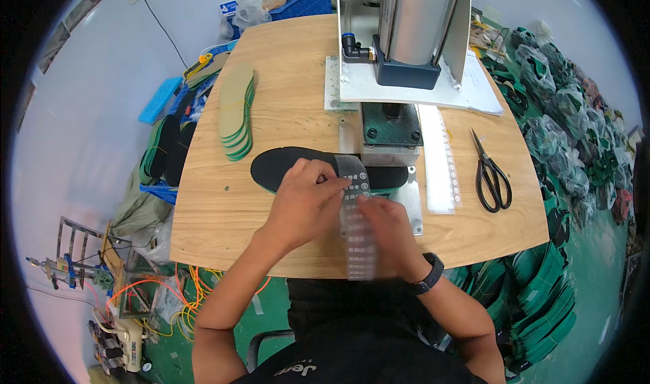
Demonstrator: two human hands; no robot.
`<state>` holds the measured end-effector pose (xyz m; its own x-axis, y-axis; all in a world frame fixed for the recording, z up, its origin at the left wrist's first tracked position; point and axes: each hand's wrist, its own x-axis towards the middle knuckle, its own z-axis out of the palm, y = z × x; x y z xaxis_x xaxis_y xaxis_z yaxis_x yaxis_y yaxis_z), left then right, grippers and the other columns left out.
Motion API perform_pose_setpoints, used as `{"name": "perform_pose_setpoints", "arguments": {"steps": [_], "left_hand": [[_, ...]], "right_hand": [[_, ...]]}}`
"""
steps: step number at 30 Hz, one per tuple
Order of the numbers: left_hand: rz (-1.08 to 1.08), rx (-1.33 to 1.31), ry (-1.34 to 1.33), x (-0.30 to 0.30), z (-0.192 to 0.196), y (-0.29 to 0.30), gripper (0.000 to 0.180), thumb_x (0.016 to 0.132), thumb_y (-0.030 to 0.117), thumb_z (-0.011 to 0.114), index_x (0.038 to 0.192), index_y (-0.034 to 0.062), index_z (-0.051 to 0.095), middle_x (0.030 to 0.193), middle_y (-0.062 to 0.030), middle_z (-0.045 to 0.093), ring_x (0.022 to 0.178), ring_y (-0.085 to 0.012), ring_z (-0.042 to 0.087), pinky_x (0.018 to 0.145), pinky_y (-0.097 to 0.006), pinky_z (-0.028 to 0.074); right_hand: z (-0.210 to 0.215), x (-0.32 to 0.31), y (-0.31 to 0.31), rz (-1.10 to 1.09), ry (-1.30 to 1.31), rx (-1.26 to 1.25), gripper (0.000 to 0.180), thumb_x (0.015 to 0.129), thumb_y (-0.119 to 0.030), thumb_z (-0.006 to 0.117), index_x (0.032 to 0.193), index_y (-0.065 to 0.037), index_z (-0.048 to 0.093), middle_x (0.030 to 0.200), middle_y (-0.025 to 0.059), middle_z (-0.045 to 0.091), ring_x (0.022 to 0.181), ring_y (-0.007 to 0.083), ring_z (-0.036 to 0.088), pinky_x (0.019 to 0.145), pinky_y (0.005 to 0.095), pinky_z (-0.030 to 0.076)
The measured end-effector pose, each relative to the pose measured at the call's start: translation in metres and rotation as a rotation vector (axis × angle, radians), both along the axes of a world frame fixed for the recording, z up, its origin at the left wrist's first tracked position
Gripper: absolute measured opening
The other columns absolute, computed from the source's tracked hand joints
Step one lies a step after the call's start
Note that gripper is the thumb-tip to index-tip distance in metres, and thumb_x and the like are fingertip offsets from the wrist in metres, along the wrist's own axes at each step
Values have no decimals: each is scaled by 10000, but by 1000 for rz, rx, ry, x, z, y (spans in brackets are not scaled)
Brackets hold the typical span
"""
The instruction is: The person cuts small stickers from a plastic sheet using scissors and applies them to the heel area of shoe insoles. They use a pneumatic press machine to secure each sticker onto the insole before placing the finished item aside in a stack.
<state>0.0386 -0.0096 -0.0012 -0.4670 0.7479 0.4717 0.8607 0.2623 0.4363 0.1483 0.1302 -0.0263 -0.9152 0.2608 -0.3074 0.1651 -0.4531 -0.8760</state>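
A clear strip with rows of small white printed marks (pixel 359 245) hangs between my hands, its far end lying over a black insole (pixel 277 166). My left hand (pixel 301 198) pinches the strip's left edge with thumb and forefinger, resting partly above the insole. Pinched on the right edge is my right hand (pixel 389 225), a little lower and slightly blurred. The insole lies sideways, its right end in front of the press's metal block (pixel 389 155); a green edge shows below it. Part of the insole is hidden by my left hand and the strip.
The press cylinder (pixel 416 18) stands on a white plate at the back. Right of it lie more clear strips (pixel 437 174) and black-handled scissors (pixel 492 177). A stack of beige insoles (pixel 235 110) is at the left of the wooden table (pixel 210 228). Bagged green bundles (pixel 562 113) cover the floor right.
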Motion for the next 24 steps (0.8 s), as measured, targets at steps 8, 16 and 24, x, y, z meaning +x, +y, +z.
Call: {"name": "perform_pose_setpoints", "arguments": {"steps": [8, 16, 24], "left_hand": [[52, -74, 37, -35, 15, -5, 424, 778, 235, 707, 1119, 3, 610, 1181, -163, 541, 1084, -343, 521, 919, -386, 436], [-27, -226, 29, -56, 8, 0, 618, 733, 453, 714, 1138, -3, 612, 1203, -191, 564, 1122, -349, 515, 973, -397, 403], [-40, -346, 26, -57, 2, 1, 758, 678, 511, 741, 1220, 11, 562, 1139, -188, 589, 1058, -347, 535, 948, -396, 366]], "right_hand": [[7, 20, 8, -55, -142, -101, 206, 932, -200, 564, 867, -18, 635, 753, 27, 617, 612, 90, 565, 531, 220, 456], [13, 27, 10, -67, -138, -94, 193, 921, -178, 568, 870, -4, 635, 769, 43, 630, 625, 100, 582, 540, 240, 478], [6, 10, 28, -125, -92, -176, 199, 934, -190, 565, 867, -15, 629, 777, 45, 648, 627, 98, 599, 552, 228, 477]]}}
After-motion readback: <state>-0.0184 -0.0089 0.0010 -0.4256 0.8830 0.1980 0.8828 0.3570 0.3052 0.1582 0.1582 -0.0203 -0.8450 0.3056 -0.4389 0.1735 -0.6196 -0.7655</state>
